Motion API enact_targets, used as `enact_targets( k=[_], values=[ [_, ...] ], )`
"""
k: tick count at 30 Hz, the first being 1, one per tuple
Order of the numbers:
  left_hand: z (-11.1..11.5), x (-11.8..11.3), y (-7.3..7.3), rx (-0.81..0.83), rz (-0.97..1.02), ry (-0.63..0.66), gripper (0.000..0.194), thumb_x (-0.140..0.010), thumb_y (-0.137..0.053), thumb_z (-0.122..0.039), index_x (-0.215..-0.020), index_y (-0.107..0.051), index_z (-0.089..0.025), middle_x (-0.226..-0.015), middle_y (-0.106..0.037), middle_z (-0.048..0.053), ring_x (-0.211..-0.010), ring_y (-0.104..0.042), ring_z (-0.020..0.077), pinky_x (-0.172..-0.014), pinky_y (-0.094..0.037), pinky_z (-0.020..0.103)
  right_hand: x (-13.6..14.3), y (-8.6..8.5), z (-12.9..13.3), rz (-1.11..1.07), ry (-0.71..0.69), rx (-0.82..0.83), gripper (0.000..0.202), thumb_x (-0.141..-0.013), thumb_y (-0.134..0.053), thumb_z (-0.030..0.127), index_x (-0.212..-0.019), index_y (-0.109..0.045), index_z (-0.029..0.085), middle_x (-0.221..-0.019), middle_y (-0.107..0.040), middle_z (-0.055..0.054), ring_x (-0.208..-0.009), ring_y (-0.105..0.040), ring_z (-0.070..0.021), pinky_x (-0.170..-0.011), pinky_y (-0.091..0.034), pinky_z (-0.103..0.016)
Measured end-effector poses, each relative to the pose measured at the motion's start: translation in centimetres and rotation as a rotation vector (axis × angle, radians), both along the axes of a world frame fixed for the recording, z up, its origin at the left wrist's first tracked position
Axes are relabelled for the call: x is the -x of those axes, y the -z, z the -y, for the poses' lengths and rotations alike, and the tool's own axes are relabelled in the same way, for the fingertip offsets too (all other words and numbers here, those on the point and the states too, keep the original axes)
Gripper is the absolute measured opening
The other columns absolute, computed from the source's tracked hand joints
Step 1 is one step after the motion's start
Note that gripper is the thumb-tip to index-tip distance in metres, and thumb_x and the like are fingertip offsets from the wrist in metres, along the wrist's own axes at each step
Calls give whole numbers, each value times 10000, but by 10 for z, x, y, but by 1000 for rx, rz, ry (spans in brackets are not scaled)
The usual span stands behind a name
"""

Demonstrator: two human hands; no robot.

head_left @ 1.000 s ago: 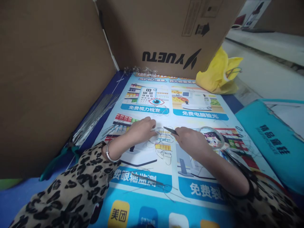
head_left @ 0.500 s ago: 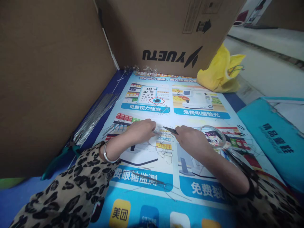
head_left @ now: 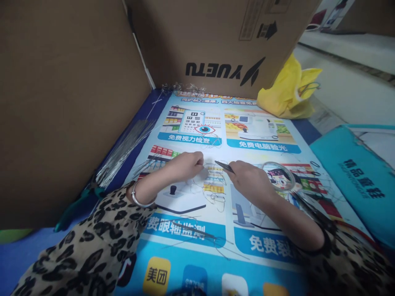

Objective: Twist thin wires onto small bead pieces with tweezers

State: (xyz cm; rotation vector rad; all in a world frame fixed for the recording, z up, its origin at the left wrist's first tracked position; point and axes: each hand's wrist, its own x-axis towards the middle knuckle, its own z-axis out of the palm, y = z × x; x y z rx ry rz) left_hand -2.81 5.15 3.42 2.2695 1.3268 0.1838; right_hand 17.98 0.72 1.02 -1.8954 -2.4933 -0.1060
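Left hand [head_left: 185,164]: fingertips pinched on thin wire [head_left: 206,167].
Right hand [head_left: 249,181]: clamped on dark pliers [head_left: 224,166], tips toward the wire.
Handling: wire looks light, springy, best pinched near its end.

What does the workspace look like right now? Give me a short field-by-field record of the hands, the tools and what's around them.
left hand: fingers pinched on thin wire over the poster
right hand: grips dark pliers, tip aimed at the left fingers
surface: printed poster lying flat
loose pieces: bent wire loops between and below the hands
left side: bundle of straight wires, green-handled tool
behind: cardboard box, yellow bag
right side: magnifying glass, teal bag
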Motion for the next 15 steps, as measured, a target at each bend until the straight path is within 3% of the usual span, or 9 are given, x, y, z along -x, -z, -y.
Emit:
enact_targets(
  k=[5, 15],
  values=[
    [1, 0, -1, 28, 40, -67, 97, -772, -477, -262, -752, -543, -193, -642, -601, 10, -573, -532, 140, -518, -304, 240, -1, 1, 0, -18, 1, -16, 210, -896, -392, 331, -893, -554, 197, -864, -632, -34, -769, -588, -175, -544, -279, -273],
    [8, -4, -11, -137, 110, -101, 67, -794, -477, -245, -780, -519, -194, -651, -601, 0, -598, -529, 135, -530, -295, 247, -2, 3, -1, -49, -7, -58, 235, -901, -379, 342, -898, -560, 191, -855, -629, -35, -767, -583, -174, -559, -287, -274]
  ],
)
